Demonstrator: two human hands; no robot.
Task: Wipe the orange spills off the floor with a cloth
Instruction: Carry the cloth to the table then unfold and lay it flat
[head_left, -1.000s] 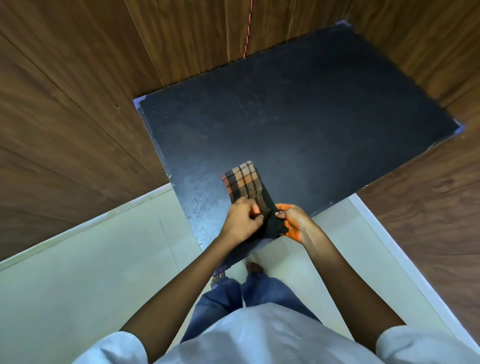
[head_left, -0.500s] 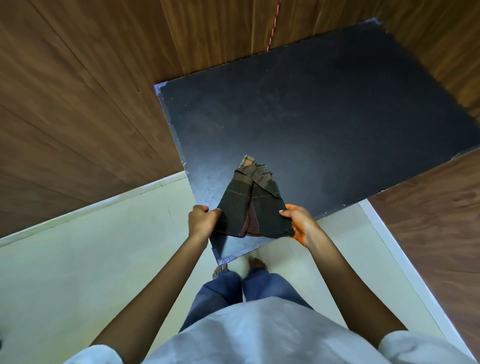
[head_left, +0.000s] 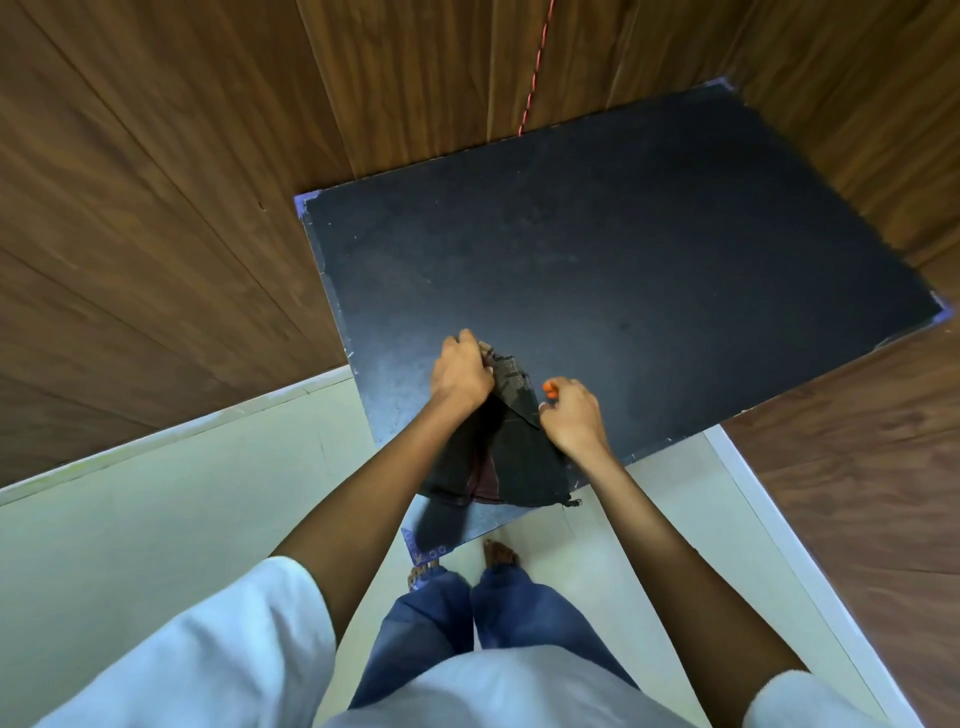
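Cloth (head_left: 514, 457) now hanging below both hands, where half a second back it rose above them: likely refolding for a fresh face, no wiping yet. Left hand (head_left: 460, 376) curled round top corner; right hand (head_left: 571, 415) pinching side edge, fingertips (head_left: 549, 387) stained orange. No spill visible on pale floor (head_left: 156, 519) or black surface (head_left: 649, 270). Folds too dark to read.

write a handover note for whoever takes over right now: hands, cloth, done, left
Left hand grips the dark cloth at its top edge.
Right hand pinches its other side; fingertips stained orange.
Cloth hangs between the hands over the near edge of the black mat, off the floor.
Done: no orange spill shows on mat or floor.
Left: probably only checking spots hidden by cloth and arms.
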